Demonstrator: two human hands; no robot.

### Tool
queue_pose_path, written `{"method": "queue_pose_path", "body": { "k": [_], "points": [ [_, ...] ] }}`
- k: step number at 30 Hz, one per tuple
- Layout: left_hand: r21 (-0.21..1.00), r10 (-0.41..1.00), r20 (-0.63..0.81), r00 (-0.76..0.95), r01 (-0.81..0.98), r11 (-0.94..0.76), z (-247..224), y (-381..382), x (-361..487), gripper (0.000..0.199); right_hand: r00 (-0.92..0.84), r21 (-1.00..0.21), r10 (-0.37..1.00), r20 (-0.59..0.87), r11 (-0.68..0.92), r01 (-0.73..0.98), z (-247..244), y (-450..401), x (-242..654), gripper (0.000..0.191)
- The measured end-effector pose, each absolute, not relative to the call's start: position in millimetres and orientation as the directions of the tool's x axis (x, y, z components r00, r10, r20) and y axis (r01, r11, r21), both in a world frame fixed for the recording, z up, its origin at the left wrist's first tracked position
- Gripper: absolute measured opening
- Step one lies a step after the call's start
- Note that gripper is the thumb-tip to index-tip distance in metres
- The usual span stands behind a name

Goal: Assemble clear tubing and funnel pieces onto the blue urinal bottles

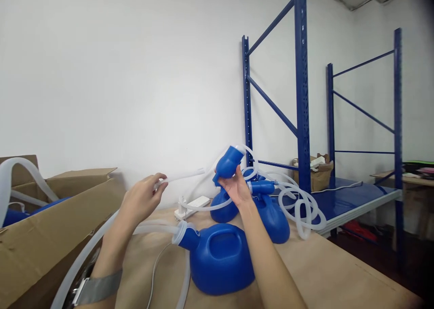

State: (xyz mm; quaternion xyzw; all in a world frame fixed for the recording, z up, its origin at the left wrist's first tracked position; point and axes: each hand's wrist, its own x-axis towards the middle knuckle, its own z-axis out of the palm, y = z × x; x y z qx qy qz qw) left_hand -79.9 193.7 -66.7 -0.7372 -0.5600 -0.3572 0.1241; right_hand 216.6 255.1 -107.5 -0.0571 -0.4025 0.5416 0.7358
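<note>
My left hand (144,198), a watch on its wrist, pinches a translucent hose (185,175), whose free length points right. Raised above the jugs, my right hand (236,187) is wrapped round a blue plastic spout piece (229,161) with a whitish part at its upper end. Below stands a blue jug (220,259) with a moulded handle and a wide hose on its mouth. Behind my right forearm are another blue jug (273,218) and a third blue jug (224,207), partly hidden.
An open cardboard box (57,236) with hoses and blue parts is at left. A white power strip (191,208) lies near the wall. Coiled hoses (301,209) overhang the table's right side, beside a blue metal rack (301,87) and a blue shelf (342,200) carrying a small carton (313,175).
</note>
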Motion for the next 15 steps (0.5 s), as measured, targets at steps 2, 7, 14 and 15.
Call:
{"method": "queue_pose_path", "body": {
  "k": [2,7,14,15],
  "points": [
    [0.182,0.710,0.686,0.163,0.905,-0.384,-67,189,-72,0.036,0.154,-0.439,0.836,0.527,0.423,-0.793,-105,261,208,0.053],
    [0.102,0.730,0.666,0.157,0.949,-0.297,-74,186,-50,0.044,0.199,-0.470,0.875,0.441,0.414,-0.780,-115,270,198,0.048],
    [0.100,0.767,0.619,0.166,0.953,-0.287,-84,201,-55,0.044,0.180,-0.495,0.818,0.547,0.489,-0.718,-110,258,193,0.046],
    [0.103,0.764,0.623,0.168,0.951,-0.293,-85,202,-57,0.044,0.191,-0.474,0.809,0.556,0.497,-0.727,-108,256,193,0.044]
  ]
}}
